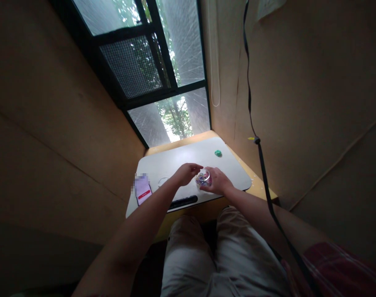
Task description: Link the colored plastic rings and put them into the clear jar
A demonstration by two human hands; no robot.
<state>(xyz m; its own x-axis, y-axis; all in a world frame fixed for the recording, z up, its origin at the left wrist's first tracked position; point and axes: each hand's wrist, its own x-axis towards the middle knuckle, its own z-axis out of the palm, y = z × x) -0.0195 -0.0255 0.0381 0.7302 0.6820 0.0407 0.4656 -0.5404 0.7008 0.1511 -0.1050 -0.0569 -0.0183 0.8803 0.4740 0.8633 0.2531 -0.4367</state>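
A clear round jar with small colourful pieces inside stands on the white board. My right hand is wrapped round the jar's right side. Just left of the jar's top is my left hand, its fingers stretched toward the rim; nothing shows in them. Farther back on the board, to the right, lies a small green lump. A clear round lid or ring lies left of my left hand, partly behind that forearm.
A phone with a lit screen lies at the board's left side. A dark slot runs along its near edge. The yellow table shows beyond the board. A black cord hangs at the right, crossing over my right arm.
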